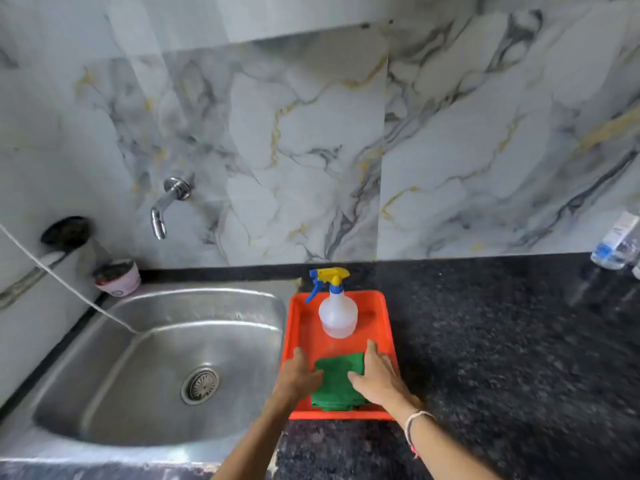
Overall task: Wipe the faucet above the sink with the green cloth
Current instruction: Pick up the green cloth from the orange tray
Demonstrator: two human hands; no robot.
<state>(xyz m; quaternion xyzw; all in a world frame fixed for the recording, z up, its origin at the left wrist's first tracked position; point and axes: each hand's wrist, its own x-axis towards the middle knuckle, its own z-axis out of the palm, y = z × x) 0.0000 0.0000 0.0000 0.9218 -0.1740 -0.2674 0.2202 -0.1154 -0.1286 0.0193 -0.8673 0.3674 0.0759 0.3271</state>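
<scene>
Where the marble wall (311, 133) meets the left end of the counter, the faucet (166, 206) juts out from its round wall plate, its long axis slanting down and to the left so that the spout tip points down toward the steel sink (104, 375). It sits well apart from both hands, far up and to the left of them, with the whole basin between.

The green cloth (337, 384) lies folded in a rough rectangle, its long axis running from the near rim of the orange tray (298, 327) away toward the wall. It lies directly between the two hands. The left hand (299, 377) rests open and flat at the cloth's left edge, thumb lying on the fabric and fingers stretched over the tray's left side. The right hand (375, 375) is likewise open, palm down, pressed on the cloth's right edge with the thumb laid across the fabric. Neither hand has closed round the cloth; it lies flat on the tray floor.

Beyond the fingertips of both hands, at the far end of the tray, a clear spray bottle (337, 315) stands upright, its yellow and blue trigger head turned to the left. To the right of the right hand stretches dark speckled countertop (502, 358). A thin band (417, 422) circles the right wrist.
</scene>
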